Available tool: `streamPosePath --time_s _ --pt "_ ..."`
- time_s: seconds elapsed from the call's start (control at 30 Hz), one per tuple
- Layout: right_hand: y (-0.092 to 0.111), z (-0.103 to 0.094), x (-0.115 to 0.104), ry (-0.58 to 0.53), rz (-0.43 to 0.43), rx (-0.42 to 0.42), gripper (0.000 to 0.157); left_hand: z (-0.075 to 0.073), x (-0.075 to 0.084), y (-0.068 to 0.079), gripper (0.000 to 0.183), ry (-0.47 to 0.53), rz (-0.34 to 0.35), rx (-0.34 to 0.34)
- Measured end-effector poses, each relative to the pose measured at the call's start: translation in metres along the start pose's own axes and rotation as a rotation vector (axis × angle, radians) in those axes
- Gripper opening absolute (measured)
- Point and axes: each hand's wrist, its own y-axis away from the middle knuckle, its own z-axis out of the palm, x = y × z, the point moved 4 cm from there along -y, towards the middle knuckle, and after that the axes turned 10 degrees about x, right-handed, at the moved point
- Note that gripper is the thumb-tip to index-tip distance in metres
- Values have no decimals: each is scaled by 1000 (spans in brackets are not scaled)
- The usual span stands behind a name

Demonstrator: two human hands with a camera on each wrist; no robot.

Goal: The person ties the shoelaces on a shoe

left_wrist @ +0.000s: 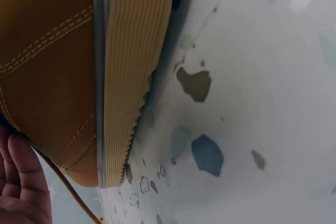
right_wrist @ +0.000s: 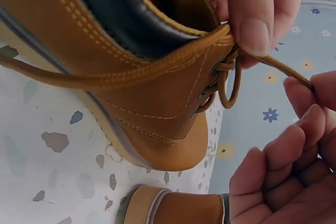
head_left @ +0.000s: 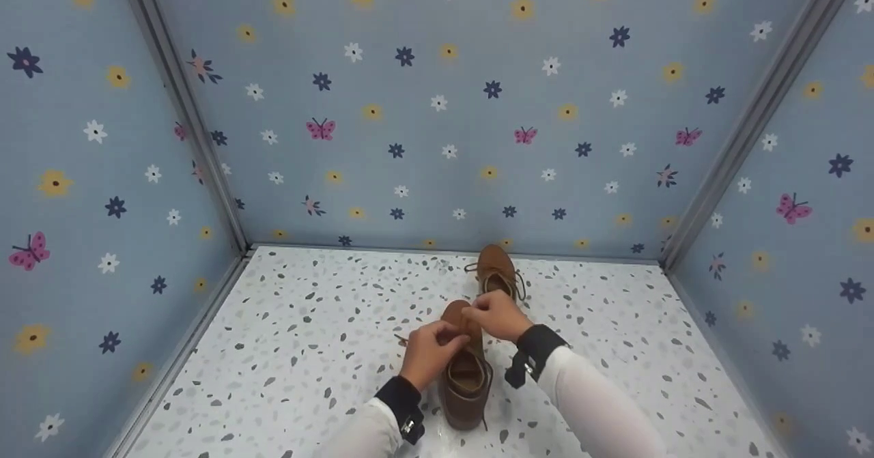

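A brown leather shoe (head_left: 464,410) with a ribbed tan sole stands on the speckled surface, toe pointing away from me. My left hand (head_left: 427,352) is over its opening and pinches the brown shoelace (right_wrist: 226,77) near the top eyelets. Farther along, my right hand (head_left: 497,315) pinches a stretch of the same lace between thumb and finger, drawn taut between both hands. A loop hangs at the eyelets, and another lace length crosses the shoe's side in the right wrist view. Only some fingers (left_wrist: 26,171) of the left hand show in the left wrist view.
A second brown shoe (head_left: 496,265), its laces loose at both sides, stands beyond the first, close to the back panel. Blue flowered panels (head_left: 437,117) enclose the white speckled surface (head_left: 307,349) at the back and both sides.
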Motion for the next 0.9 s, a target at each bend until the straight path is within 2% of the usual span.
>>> streamPosePath --time_s 0.2,0.33,0.9 --pt "-1 1 -3 10 -9 11 47 5 3 0 10 -83 56 32" --pt "-1 2 -5 10 -8 12 41 7 4 -1 6 -88 65 39" --pt "6 -9 8 -74 30 -6 30 10 -12 8 8 9 -71 4"
